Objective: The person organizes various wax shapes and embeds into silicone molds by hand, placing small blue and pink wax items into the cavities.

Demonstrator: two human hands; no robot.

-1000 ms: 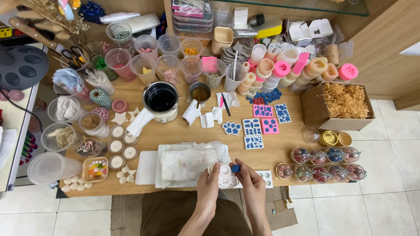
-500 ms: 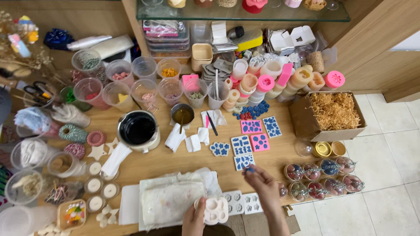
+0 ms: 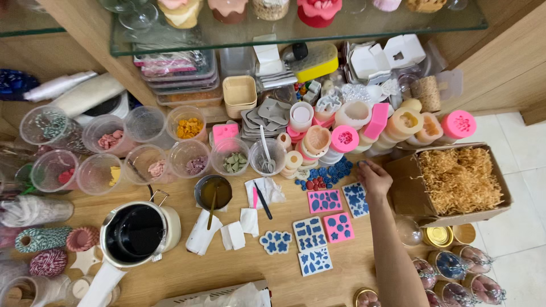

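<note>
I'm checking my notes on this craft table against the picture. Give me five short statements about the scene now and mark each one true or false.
1. The right hand reaches toward the pile of small blue wax pieces. True.
2. The cardboard box is filled with blue yarn. False: it holds tan shredded paper.
3. The left hand is pressing on a pink mould. False: the left hand is not in view.
4. A black melting pot stands on the wooden table, left of the flat moulds. True.
5. All the flat silicone moulds are pink. False: some are pink, others white with blue filling.
</note>
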